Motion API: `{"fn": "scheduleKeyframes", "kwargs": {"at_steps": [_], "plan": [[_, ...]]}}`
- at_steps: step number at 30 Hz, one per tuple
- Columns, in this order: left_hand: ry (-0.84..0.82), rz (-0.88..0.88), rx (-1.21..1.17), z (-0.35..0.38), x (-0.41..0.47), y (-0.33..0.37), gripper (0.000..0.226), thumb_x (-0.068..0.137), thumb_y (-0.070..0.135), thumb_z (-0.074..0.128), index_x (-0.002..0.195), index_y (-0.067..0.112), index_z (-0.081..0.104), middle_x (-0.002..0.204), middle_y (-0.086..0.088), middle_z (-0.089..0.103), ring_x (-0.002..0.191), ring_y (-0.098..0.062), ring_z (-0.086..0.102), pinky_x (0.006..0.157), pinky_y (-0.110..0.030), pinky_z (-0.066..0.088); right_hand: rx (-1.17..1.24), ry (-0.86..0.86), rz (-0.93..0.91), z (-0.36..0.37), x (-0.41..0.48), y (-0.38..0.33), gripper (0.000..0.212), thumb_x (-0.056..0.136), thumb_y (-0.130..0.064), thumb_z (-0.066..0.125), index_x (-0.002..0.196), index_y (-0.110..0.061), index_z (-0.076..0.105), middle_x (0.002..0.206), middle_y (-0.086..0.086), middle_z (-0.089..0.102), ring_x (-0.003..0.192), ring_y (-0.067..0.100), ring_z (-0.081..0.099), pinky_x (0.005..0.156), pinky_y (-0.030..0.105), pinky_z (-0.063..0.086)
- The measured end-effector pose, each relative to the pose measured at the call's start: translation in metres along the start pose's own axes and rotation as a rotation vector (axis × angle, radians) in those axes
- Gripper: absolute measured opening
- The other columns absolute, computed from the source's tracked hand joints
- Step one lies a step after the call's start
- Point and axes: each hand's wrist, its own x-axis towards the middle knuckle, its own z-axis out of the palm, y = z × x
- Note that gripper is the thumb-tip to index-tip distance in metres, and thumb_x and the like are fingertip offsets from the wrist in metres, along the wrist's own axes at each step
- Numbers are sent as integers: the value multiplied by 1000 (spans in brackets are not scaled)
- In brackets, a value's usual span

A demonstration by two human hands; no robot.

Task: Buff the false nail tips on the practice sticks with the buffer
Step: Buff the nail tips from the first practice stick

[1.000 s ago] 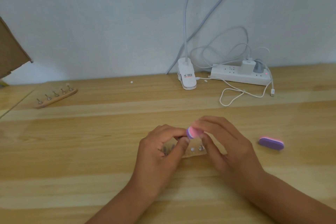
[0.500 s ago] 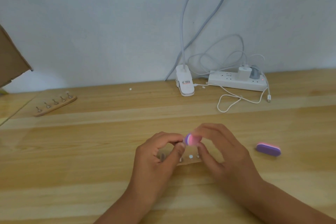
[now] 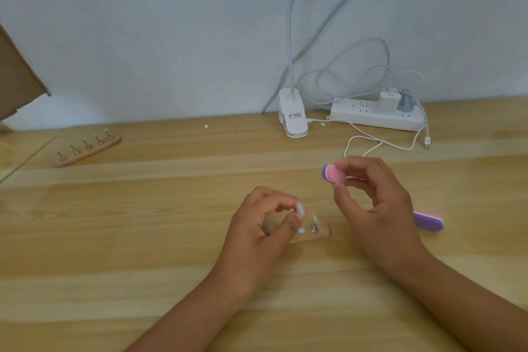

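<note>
At the far left a cardboard flap (image 3: 17, 80) juts in from the edge. Near it on the desk (image 3: 143, 223) lies a wooden rack (image 3: 87, 150) with five practice sticks standing in a row, well apart from the hands. A small white speck (image 3: 206, 126) sits farther back, near the wall.

In the middle, the left hand (image 3: 263, 226) has its fingers curled, and its thumb and forefinger pinch a pale nail tip (image 3: 300, 208). Whether that tip sits on a stick is hidden by the fingers. Under this hand lies a second rack (image 3: 321, 233), mostly covered; one metal stick (image 3: 313, 227) and a white dot (image 3: 301, 230) show on its bare end.

Behind, a white lamp clip (image 3: 293, 117) stands on the desk.

The right hand (image 3: 374, 203) grips a pink and purple buffer (image 3: 333, 173) between thumb and fingertips, raised up and to the right of the nail tip and not touching it.

A power strip (image 3: 374, 116) with plugs and loose white cables lies against the wall. A spare buffer (image 3: 428, 220) lies flat on the desk just right of the right hand.
</note>
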Motion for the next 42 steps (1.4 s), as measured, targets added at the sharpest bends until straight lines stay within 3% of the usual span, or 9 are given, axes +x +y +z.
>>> {"fn": "scheduleKeyframes", "kwargs": {"at_steps": [3,8,13,19,24,27,31,37,42], "plan": [[3,9,88,0,-1,-1,10,82,20,65,83,29,70,85,13,64,86,-13,61,71,-28,47,-22,-11,-21,1,-1,1,33,85,16,66,105,-10,67,105,-3,64,101,16,67,89,18,51],[-18,57,291,1,-2,-3,7,80,23,69,78,30,68,79,12,67,79,-12,58,82,-34,42,-38,-20,-29,0,-1,4,33,84,16,66,106,-9,67,105,-1,64,102,17,67,90,21,52],[-45,48,353,2,-2,-3,14,80,13,74,78,27,72,78,10,66,78,-5,55,80,-34,40,-47,-21,-28,1,-1,4,33,85,14,66,106,-11,67,105,-3,64,101,17,67,90,22,53],[-23,-16,346,3,-2,-2,12,75,20,74,86,26,75,94,16,65,90,-9,59,90,-45,45,-55,-24,-35,0,-1,4,33,84,14,67,106,-10,67,105,-4,64,100,15,66,89,20,52],[7,47,403,1,-3,4,44,66,44,67,110,36,64,119,21,52,119,-7,49,106,-44,34,-44,-31,-17,0,-1,3,31,85,13,67,106,-10,67,105,-4,64,101,15,66,90,20,52],[36,125,513,4,-2,8,37,69,56,63,102,39,67,128,18,50,128,-3,39,113,-52,22,-32,-25,-11,1,-1,2,32,85,13,67,106,-12,68,104,-7,64,102,15,66,89,19,51],[-34,125,769,11,-1,10,33,75,55,58,99,36,71,141,8,46,142,-13,25,117,-56,0,-3,-28,18,1,-1,1,32,85,13,67,105,-12,67,105,-2,65,101,17,68,91,23,53],[-11,232,891,14,1,10,10,76,39,66,78,32,73,133,-1,58,137,-26,39,112,-61,6,-5,-27,26,1,0,1,36,84,14,67,105,-14,67,105,-3,66,99,18,69,91,26,54],[5,236,927,16,0,9,8,76,38,67,71,32,70,126,3,60,135,-26,42,110,-67,7,-8,-32,27,2,0,0,37,83,14,67,105,-16,67,105,-4,66,100,18,69,91,28,54]]}}
